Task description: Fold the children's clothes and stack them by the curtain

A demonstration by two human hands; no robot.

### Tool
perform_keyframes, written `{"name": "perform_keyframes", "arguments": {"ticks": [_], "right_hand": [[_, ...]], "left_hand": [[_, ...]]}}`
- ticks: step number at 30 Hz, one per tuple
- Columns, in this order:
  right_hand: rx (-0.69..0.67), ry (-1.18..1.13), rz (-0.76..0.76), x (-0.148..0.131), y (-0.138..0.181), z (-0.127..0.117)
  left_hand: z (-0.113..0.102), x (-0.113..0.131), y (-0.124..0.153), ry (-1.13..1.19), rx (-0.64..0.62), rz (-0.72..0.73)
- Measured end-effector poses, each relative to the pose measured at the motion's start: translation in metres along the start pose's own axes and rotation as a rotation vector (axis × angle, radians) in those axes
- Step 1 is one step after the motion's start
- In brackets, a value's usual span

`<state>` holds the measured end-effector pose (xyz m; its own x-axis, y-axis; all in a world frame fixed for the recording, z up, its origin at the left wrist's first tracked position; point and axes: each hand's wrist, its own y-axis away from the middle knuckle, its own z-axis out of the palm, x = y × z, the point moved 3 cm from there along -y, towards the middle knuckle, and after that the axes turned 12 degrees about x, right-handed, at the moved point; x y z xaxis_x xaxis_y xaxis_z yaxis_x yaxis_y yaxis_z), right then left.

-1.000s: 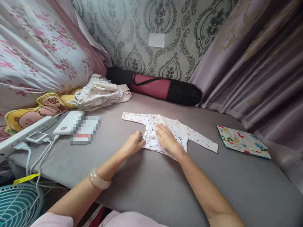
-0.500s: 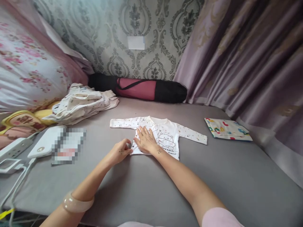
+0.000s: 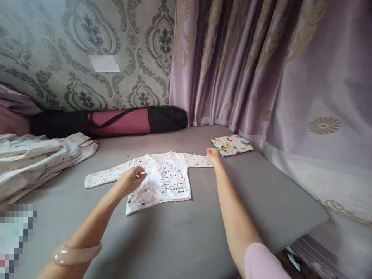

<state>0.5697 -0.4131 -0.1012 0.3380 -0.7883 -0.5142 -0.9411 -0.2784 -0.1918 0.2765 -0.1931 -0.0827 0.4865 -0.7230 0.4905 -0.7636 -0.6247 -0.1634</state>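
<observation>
A small white baby shirt (image 3: 174, 176) lies spread on the grey bed surface, with a cartoon hippo-like animal and lettering on its front and small prints on its sleeves. My right hand (image 3: 214, 155) is closed at the cuff of the right-hand sleeve, which it partly hides. Over the shirt's left side, near where the other sleeve joins, is my left hand (image 3: 132, 180), its fingers loosely bent and apart with nothing in them. A pale bangle (image 3: 77, 254) circles my left forearm.
A folded cloth with colourful prints (image 3: 232, 144) lies just beyond my right hand. Along the wall rests a black and maroon long bag (image 3: 122, 121). Crumpled clothes (image 3: 43, 157) are at the left, and purple curtains (image 3: 221, 66) hang at the right.
The view has turned right. My right hand has left the shirt's front and closed at the right-hand cuff. My left hand has lifted from the lower left edge. The shirt looks slightly tilted.
</observation>
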Motion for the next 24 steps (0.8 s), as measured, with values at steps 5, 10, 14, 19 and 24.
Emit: {"name": "perform_keyframes", "arguments": {"ticks": [5,10,14,19,24], "right_hand": [[0.047,0.171,0.147,0.047,-0.005,-0.004],[0.03,0.193,0.168,0.047,-0.007,0.009],[0.038,0.117,0.166,0.048,-0.018,0.009],[0.103,0.01,0.202,0.04,-0.025,0.009],[0.188,-0.059,0.228,0.037,-0.015,0.011]], "left_hand": [[0.054,0.046,-0.053,0.135,0.004,0.198],[0.114,0.077,-0.087,0.188,0.074,0.334],[0.147,0.086,-0.097,0.14,0.116,0.412],[0.165,0.091,-0.091,0.085,0.125,0.373],[0.167,0.097,-0.079,-0.106,0.051,0.341]]}}
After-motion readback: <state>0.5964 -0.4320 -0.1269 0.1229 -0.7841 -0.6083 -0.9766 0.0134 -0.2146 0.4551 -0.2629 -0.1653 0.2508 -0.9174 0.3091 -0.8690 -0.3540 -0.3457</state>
